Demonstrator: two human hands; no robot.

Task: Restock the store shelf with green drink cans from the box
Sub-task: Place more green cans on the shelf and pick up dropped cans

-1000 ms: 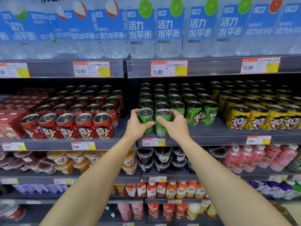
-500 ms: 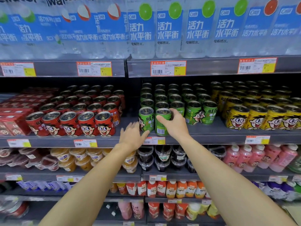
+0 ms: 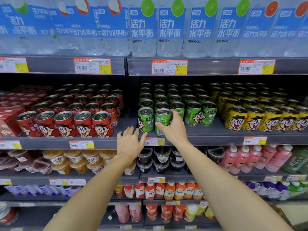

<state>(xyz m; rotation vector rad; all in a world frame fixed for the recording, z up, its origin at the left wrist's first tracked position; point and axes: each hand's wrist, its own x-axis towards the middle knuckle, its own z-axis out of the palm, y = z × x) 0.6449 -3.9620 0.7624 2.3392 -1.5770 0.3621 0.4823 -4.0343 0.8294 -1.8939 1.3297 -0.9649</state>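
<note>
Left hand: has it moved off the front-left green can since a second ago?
Yes. The left hand has let go and dropped down and left; it now sits open over the shelf edge, below the front-left green can.

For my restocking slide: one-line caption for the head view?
Right hand grips a green can at the shelf front; open left hand hovers just below.

Right hand (image 3: pixel 173 129) covering lower right side of front green can (image 3: pixel 162 121). Back rows of green cans (image 3: pixel 160 91) lost in shadow. Water bottles (image 3: pixel 171 27) cropped at top edge. Price tags (image 3: pixel 169 67) too blurred to read. Bottom shelf goods cropped, blurry.
</note>
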